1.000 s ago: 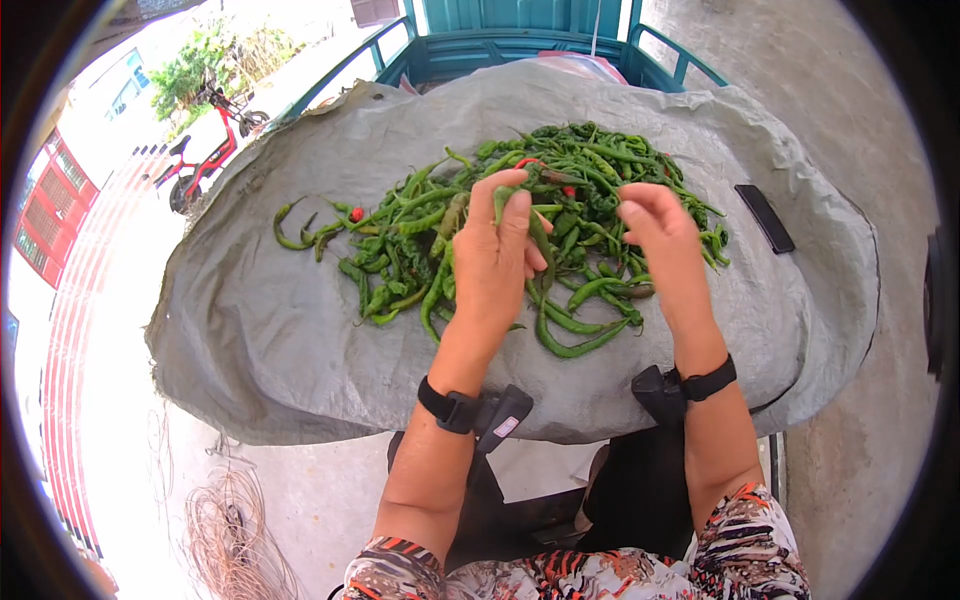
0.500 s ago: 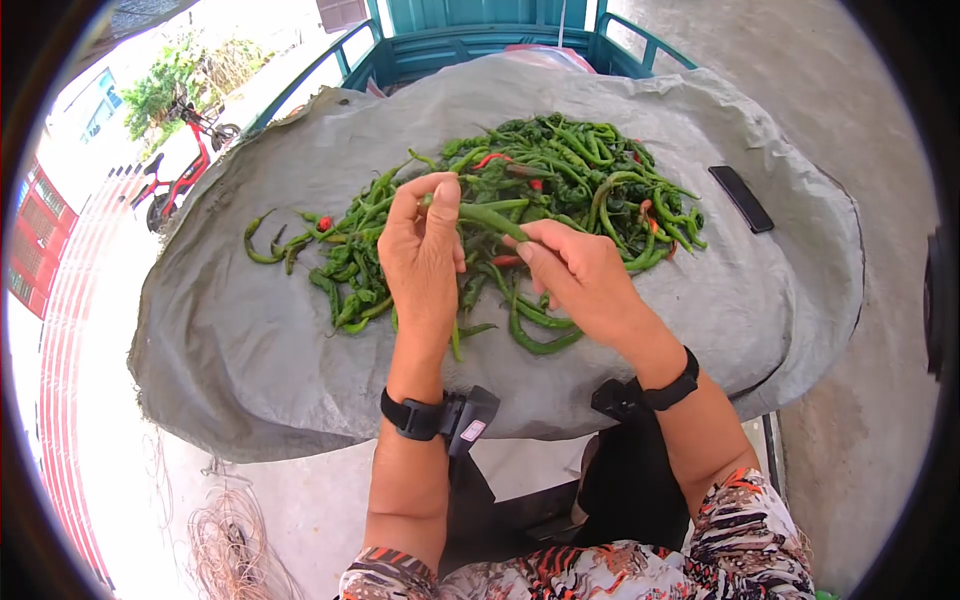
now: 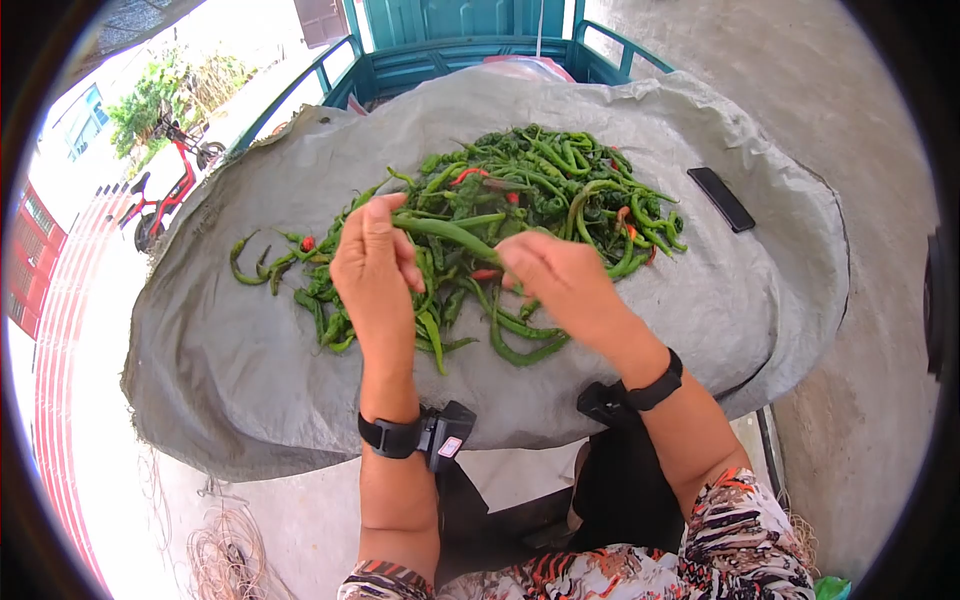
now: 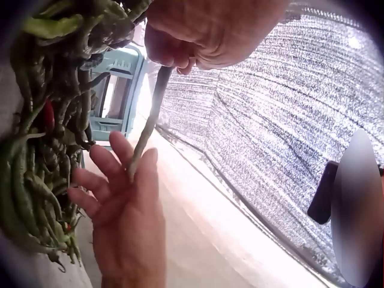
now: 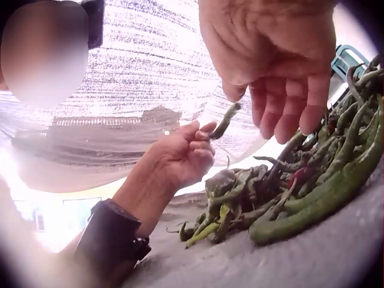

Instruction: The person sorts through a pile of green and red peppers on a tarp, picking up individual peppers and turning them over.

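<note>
Near its stem end, a long green pepper [image 3: 447, 231] is pinched by my left hand [image 3: 376, 275]. The pepper's other end reaches my right hand [image 3: 570, 290]. In the left wrist view that pepper [image 4: 154, 108] runs from my left hand [image 4: 219, 27] down between the thumb and forefinger of my right hand [image 4: 127, 216], whose fingers are spread. The right wrist view has my right hand [image 5: 273, 54] with fingers extended beside the pepper tip [image 5: 227, 121]. Behind both hands lies a pile of green peppers [image 3: 540, 165] with some red ones.
A grey sheet [image 3: 230, 340] lies under the pile. A black phone [image 3: 721, 199] rests on it at the right. A teal metal cart frame [image 3: 470, 45] stands behind. A red bike [image 3: 165, 200] is at the far left, and coiled twine [image 3: 228, 555] lies on the ground.
Both hands have shifted left in the head view. My right hand came over to the held pepper from the right, and its fingers have since loosened. The pepper stays in my left hand.
</note>
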